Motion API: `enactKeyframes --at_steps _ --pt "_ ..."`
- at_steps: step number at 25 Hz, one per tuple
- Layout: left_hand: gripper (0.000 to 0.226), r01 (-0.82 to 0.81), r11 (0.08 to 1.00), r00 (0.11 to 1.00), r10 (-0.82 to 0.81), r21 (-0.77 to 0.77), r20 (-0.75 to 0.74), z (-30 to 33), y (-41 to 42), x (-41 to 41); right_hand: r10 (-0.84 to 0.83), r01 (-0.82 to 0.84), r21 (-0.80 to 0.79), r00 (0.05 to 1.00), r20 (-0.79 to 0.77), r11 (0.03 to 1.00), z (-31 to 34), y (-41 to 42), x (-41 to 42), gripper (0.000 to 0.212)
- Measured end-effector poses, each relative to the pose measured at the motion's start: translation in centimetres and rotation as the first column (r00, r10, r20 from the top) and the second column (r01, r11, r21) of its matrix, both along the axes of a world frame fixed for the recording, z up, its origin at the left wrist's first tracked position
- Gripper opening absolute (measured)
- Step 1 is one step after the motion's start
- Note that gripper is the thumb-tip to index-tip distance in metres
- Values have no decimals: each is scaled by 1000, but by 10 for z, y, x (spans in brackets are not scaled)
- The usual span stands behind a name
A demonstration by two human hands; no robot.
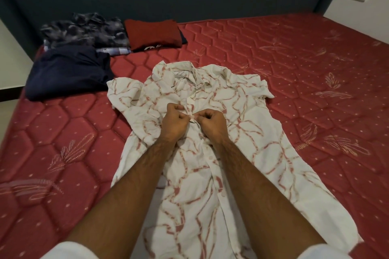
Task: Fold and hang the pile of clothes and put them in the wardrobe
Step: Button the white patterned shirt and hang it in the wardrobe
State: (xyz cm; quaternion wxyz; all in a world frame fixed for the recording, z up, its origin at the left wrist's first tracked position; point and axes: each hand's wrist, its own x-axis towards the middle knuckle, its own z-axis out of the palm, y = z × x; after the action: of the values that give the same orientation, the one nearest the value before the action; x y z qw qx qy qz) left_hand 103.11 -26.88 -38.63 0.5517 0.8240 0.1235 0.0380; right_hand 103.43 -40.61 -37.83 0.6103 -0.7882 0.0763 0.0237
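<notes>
Both forearms reach out from me over the white patterned shirt (pixel 210 153), spread flat on the red mattress (pixel 294 69). Left hand (pixel 174 122) and right hand (pixel 212 124) pinch its button placket; beyond the shirt's collar I see folded clothes (pixel 84 48).

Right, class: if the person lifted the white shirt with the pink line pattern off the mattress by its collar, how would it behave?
The white short-sleeved shirt with pink line pattern would probably hang limp: it lies wrinkled and flat on the red quilted mattress. It looks thin, so likely light. Its lower front seems partly unbuttoned, so it may fall open.
</notes>
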Motion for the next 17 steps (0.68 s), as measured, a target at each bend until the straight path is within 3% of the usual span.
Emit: enactKeyframes --at_steps 2,4,6,8,11,12,15,17 --pt "28 111 993 994 -111 31 -27 11 4 -13 43 -36 99 997 -68 994 11 -11 -1 21" --pt "30 217 956 972 -231 198 48 24 14 -44 94 -86 113 993 -64 990 22 -32 -16 30" --pt "32 141 863 946 -262 485 191 28 31 -87 158 -156 -37 987 31 987 30 -61 -46 29" --pt "34 -45 777 963 -133 628 234 27 48 -134 207 -180 -239 974 92 954 30 -91 -80 34" --pt "40 -240 790 968 239 564 77 28 66 -200 306 -220 -490 947 101 843 41 -122 -139 32" --pt "44 -224 808 965 263 545 7 28 74 -219 397 -303 -542 916 62 784 43 -125 -159 34" --pt "47 -9 901 982 89 434 -164 38 94 -259 633 -555 -686 754 -176 470 48 -121 -221 58" --pt "47 97 926 974 -14 365 -224 43 98 -278 657 -593 -706 714 -240 387 53 -123 -248 76"
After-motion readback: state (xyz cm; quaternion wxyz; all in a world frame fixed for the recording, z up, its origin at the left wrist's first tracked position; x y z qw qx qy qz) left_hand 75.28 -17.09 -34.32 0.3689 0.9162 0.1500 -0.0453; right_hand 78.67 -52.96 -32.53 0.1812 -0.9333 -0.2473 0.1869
